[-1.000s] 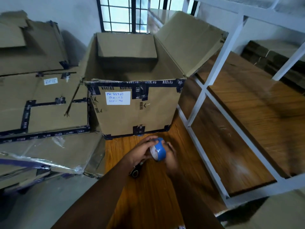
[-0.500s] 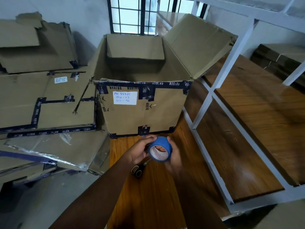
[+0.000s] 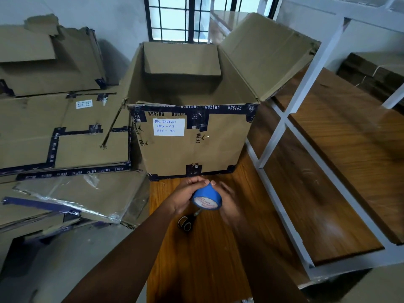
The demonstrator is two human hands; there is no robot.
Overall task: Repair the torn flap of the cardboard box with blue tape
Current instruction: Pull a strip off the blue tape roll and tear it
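Note:
An open brown cardboard box [image 3: 192,147] with dark printed tape on its edges and a white label stands on a wooden table [image 3: 207,254]. Its right flap [image 3: 269,53] leans up and outward; the left flap [image 3: 122,127] hangs down the side with a ragged edge. In front of the box, a roll of blue tape [image 3: 207,196] is held between both hands. My left hand [image 3: 185,193] grips the roll from the left, and its fingertips pinch a raised peak of tape at the top. My right hand [image 3: 227,200], blurred, cups the roll from the right.
Black-handled scissors [image 3: 185,221] lie on the table just below the hands. Flattened cardboard boxes [image 3: 61,127] are piled to the left. A white metal rack with wooden shelves [image 3: 328,167] stands close on the right. A barred window [image 3: 185,16] is behind the box.
The roll has turned in my hands, and a peak of tape is now lifted at its top between my left fingertips. The camera has moved closer to the box.

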